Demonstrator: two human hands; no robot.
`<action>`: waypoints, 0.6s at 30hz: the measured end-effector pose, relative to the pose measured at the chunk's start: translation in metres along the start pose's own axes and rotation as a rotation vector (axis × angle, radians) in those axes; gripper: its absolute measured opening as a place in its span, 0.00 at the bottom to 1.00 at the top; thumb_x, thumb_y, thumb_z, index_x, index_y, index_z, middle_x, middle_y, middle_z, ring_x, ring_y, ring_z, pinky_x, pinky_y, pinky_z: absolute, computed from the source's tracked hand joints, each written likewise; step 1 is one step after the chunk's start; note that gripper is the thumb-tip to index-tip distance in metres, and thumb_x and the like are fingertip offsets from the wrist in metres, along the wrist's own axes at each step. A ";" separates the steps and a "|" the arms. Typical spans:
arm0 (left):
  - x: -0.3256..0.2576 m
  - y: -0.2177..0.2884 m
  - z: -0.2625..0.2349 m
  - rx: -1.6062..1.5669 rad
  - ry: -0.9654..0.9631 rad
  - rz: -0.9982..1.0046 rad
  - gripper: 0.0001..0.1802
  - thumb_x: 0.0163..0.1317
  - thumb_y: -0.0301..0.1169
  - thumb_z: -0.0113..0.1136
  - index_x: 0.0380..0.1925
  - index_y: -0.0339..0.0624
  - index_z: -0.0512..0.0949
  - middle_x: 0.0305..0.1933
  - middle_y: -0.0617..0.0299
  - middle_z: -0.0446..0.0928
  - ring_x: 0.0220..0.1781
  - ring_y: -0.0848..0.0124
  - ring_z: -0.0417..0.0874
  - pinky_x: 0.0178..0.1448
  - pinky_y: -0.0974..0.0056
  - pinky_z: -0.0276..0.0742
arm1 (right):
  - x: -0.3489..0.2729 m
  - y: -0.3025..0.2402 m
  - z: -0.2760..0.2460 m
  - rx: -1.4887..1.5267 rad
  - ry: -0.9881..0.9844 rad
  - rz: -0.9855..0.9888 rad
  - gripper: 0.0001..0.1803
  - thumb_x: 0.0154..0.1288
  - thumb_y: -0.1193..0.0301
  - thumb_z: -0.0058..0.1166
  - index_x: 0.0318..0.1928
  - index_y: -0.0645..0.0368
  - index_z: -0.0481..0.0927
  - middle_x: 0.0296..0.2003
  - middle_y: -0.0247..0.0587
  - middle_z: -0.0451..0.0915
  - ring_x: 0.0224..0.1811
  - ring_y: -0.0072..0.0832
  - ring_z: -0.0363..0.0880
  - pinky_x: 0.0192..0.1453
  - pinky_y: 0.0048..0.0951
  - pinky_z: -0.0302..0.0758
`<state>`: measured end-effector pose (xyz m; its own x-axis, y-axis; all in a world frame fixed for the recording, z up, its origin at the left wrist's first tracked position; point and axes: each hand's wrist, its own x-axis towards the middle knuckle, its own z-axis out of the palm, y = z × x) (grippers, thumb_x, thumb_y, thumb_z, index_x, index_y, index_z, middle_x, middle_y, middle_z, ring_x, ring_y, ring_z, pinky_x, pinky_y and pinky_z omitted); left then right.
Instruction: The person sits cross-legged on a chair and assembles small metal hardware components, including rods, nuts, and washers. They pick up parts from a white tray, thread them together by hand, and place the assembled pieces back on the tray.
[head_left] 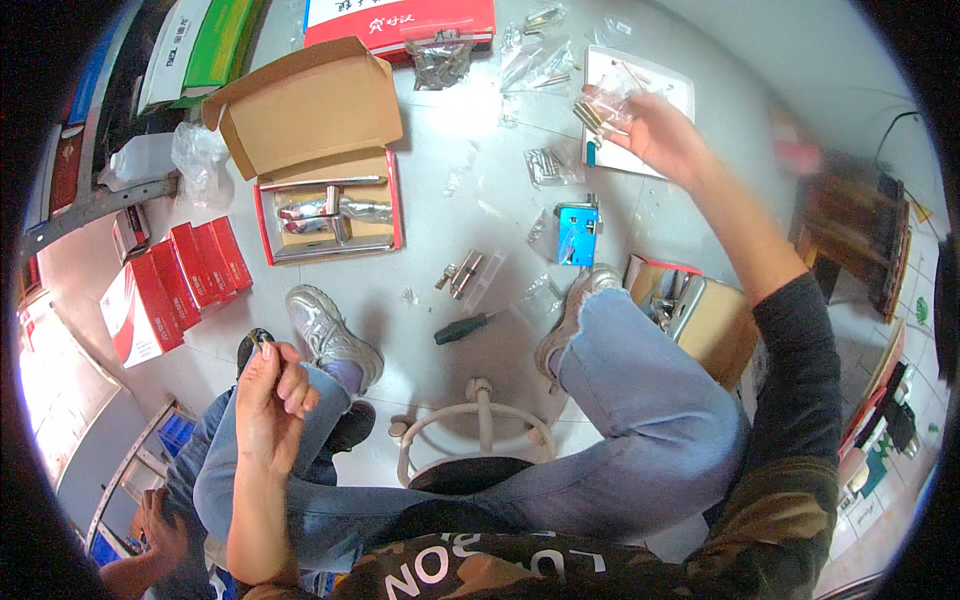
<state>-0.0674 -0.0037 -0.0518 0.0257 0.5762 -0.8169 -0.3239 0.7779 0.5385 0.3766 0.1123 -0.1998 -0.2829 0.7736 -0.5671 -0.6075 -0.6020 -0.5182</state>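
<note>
My right hand (662, 138) reaches far forward and grips a clear plastic bag of small metal parts (603, 108) above a white flat panel (640, 80) on the floor. My left hand (268, 392) is raised near my left knee, its fingers pinched on a small dark part (266, 349). I sit on a stool (470, 470) with both feet on the floor. A blue lock body (578, 233) lies ahead of my right shoe. A lock cylinder (462, 274) and a green-handled screwdriver (466, 327) lie between my feet.
An open cardboard box (318, 165) holds metal door handles. Red boxes (175, 285) are stacked at the left, and a large red box (400, 22) lies at the top. Bags of screws (440, 60) are scattered about. Another person's hand (160, 525) shows at lower left.
</note>
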 end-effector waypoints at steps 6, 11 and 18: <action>0.006 -0.005 -0.003 0.042 0.035 -0.002 0.14 0.65 0.39 0.41 0.30 0.40 0.69 0.16 0.72 0.54 0.17 0.81 0.53 0.24 0.73 0.56 | -0.003 0.064 -0.033 0.190 0.253 -0.110 0.14 0.61 0.74 0.39 0.46 0.67 0.61 0.48 0.51 0.69 0.52 0.38 0.68 0.57 0.43 0.67; 0.012 -0.009 -0.001 0.041 0.023 -0.025 0.14 0.64 0.39 0.41 0.30 0.40 0.69 0.15 0.72 0.54 0.17 0.81 0.54 0.25 0.73 0.57 | 0.037 0.093 -0.069 0.264 0.455 -0.084 0.11 0.60 0.76 0.41 0.43 0.67 0.64 0.40 0.48 0.72 0.45 0.36 0.71 0.49 0.38 0.74; 0.014 -0.009 0.004 0.102 0.068 -0.036 0.14 0.64 0.40 0.42 0.30 0.40 0.68 0.15 0.72 0.54 0.17 0.81 0.54 0.24 0.73 0.57 | 0.034 0.100 -0.097 -0.911 0.911 -0.256 0.15 0.49 0.69 0.56 0.36 0.66 0.73 0.31 0.44 0.76 0.33 0.29 0.75 0.38 0.28 0.74</action>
<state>-0.0599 -0.0014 -0.0673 -0.0295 0.5316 -0.8465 -0.2262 0.8214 0.5236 0.3779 0.0597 -0.3330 0.5819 0.6907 -0.4293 0.2483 -0.6536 -0.7149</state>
